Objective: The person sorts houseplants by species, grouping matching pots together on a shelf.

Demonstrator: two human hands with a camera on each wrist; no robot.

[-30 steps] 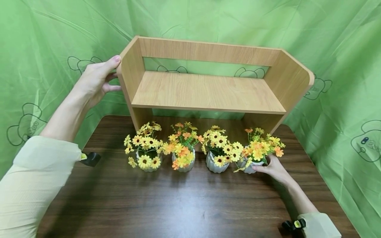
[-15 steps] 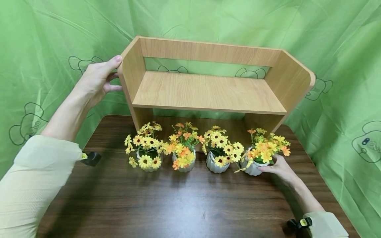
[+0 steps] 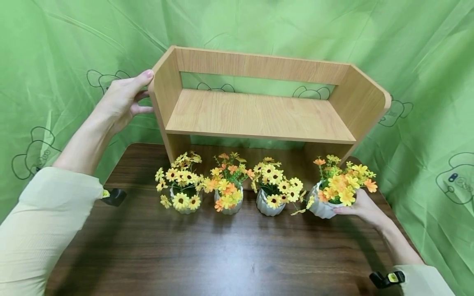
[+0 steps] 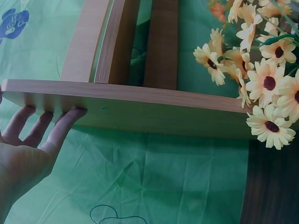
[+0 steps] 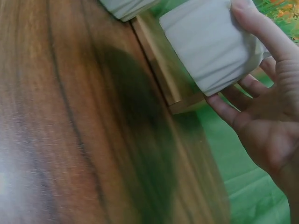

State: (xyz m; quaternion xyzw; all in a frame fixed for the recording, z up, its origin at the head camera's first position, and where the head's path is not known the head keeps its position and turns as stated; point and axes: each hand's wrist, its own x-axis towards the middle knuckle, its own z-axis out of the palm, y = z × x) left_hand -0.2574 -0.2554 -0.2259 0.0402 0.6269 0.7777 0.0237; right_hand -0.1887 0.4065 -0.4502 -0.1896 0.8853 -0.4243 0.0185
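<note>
My left hand [image 3: 120, 98] grips the left side panel of a light wooden desk shelf [image 3: 259, 117]. Its thumb lies at the panel's front edge, and in the left wrist view the fingers [image 4: 49, 128] press on the outer face. My right hand [image 3: 366, 209] holds a ribbed white flowerpot [image 3: 320, 204] with yellow and orange artificial flowers, thumb on the near side. In the right wrist view this white pot [image 5: 210, 46] is tilted and looks raised off the table. Left of it stand a yellow daisy pot [image 3: 270, 203], a mixed orange-yellow pot [image 3: 228, 201] and another yellow daisy pot [image 3: 185, 197].
The shelf stands at the back of a dark wooden table [image 3: 222, 255], with the row of pots in front of its lower opening. Green cloth [image 3: 259, 24] with bear drawings hangs behind and at the sides. A black wrist strap piece [image 3: 115, 197] hangs at the left sleeve.
My right hand has carried its flowerpot to the right, away from the neighbouring daisy pot, and the pot now leans more. My left hand keeps its hold on the shelf; the other pots stand still.
</note>
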